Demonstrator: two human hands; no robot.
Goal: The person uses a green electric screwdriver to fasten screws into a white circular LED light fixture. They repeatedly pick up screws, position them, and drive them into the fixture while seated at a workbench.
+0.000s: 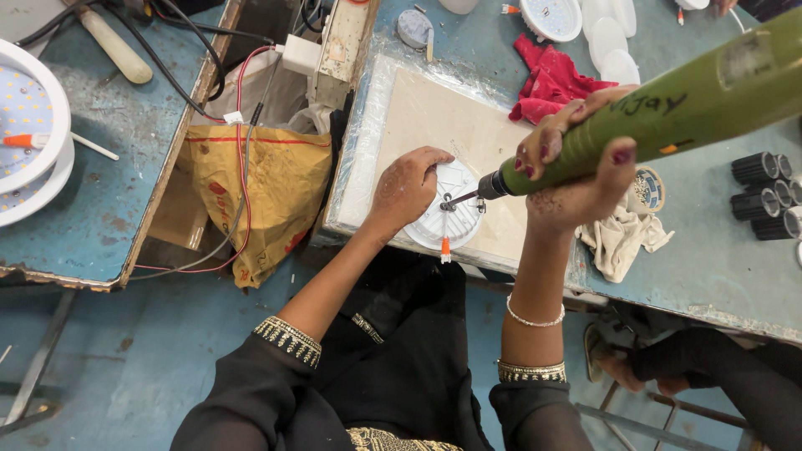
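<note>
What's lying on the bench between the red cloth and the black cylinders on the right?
In the head view, the green electric screwdriver crosses that stretch, held in the right hand; under it is bare blue bench.

Person wears a black garment with long sleeves. Each cuff carries a band of gold-and-black patterned trim; similar gold embroidery shows at the front hem. A thin bead bracelet (535, 317) circles the right wrist. Fingernails on the right hand (576, 163) carry dark red polish. Left hand (407, 188) bears no ornament.
</note>
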